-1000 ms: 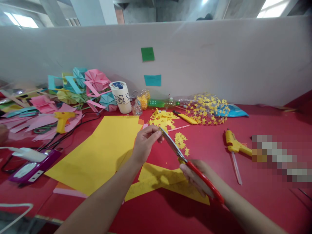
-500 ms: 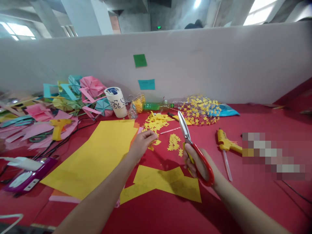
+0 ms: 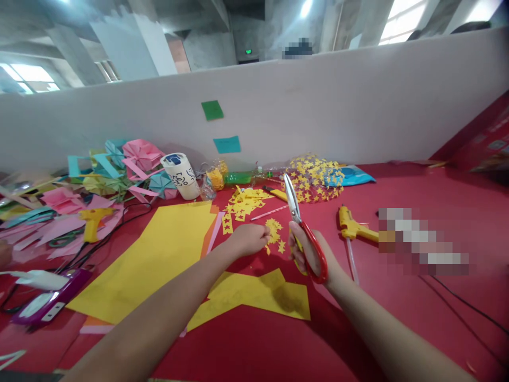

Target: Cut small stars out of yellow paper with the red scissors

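Note:
My right hand (image 3: 308, 253) grips red-handled scissors (image 3: 301, 225), blades closed and pointing up and away. My left hand (image 3: 248, 240) is curled, fingertips pinched beside a small heap of cut yellow paper stars (image 3: 275, 233) on the red table (image 3: 397, 318); whether a star is between the fingers cannot be made out. A cut-up yellow paper scrap (image 3: 254, 297) lies just under both wrists. A large yellow sheet (image 3: 159, 254) lies to the left of my left arm.
Yellow offcuts (image 3: 244, 201) and a clear bag of stars (image 3: 314, 178) lie farther back. A yellow glue gun (image 3: 352, 227) rests right of the scissors; another (image 3: 93, 220) sits left among pink and teal paper flowers (image 3: 131, 164). A white cup (image 3: 178, 175), purple device (image 3: 40, 302), grey partition (image 3: 318, 106).
The scissors left the paper, swung upright and closed. My left hand dropped from the blades down to the star heap on the table. The view shifted rightward.

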The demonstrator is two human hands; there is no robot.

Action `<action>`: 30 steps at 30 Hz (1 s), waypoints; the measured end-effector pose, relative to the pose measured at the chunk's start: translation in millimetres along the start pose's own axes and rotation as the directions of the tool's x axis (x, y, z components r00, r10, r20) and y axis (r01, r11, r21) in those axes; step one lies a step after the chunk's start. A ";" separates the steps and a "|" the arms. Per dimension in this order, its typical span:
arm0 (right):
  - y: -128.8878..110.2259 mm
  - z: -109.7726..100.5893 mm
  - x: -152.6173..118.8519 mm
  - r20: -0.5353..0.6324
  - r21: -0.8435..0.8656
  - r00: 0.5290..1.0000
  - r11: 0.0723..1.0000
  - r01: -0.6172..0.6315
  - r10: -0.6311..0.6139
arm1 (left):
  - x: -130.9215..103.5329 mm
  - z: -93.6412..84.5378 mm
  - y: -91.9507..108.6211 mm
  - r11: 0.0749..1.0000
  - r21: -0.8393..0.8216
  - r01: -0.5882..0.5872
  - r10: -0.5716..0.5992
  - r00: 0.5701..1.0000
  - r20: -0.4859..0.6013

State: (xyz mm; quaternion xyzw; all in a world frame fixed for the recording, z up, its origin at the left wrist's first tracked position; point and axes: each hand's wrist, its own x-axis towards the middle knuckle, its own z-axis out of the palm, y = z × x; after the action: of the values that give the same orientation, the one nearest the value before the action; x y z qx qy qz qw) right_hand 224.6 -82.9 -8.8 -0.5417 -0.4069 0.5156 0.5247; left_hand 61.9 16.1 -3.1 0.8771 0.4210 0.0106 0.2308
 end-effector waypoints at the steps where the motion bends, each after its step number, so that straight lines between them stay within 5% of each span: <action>1: -0.3 0.1 0.1 -0.003 0.002 1.000 1.000 -0.002 0.002 | 3.6 2.0 0.4 1.000 0.020 0.001 -0.001 1.000 -0.002; 6: -2.6 1.9 -0.3 0.001 -0.002 1.000 1.000 0.005 -0.005 | 10.8 7.6 -5.1 0.999 0.014 0.043 -0.042 0.998 -0.039; 11: -2.3 3.1 -0.2 -0.024 0.006 1.000 1.000 0.006 -0.006 | 1.8 -11.2 -27.2 0.980 -0.177 0.087 -0.096 0.994 -0.046; 18: 5.6 0.0 4.4 -0.054 0.045 0.999 0.999 0.012 -0.009 | -6.3 -37.4 -70.9 0.875 -0.463 0.144 -0.293 0.918 -0.268; 24: 12.5 -5.2 11.9 -0.059 0.064 0.998 0.998 0.003 0.001 | -23.1 -26.1 -83.0 0.923 -0.324 0.206 -0.318 0.883 -0.344; 30: 17.5 -3.2 12.4 -0.072 0.052 0.997 0.999 0.015 -0.012 | -22.4 -9.9 -82.6 0.967 -0.200 0.157 -0.218 0.918 -0.330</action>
State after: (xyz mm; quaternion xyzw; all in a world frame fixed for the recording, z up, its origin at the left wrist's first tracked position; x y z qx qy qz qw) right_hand 227.7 -73.2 -28.0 -0.5432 -0.3777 0.5025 0.5565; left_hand -15.3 47.9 -24.5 0.7939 0.5351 0.1798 0.2259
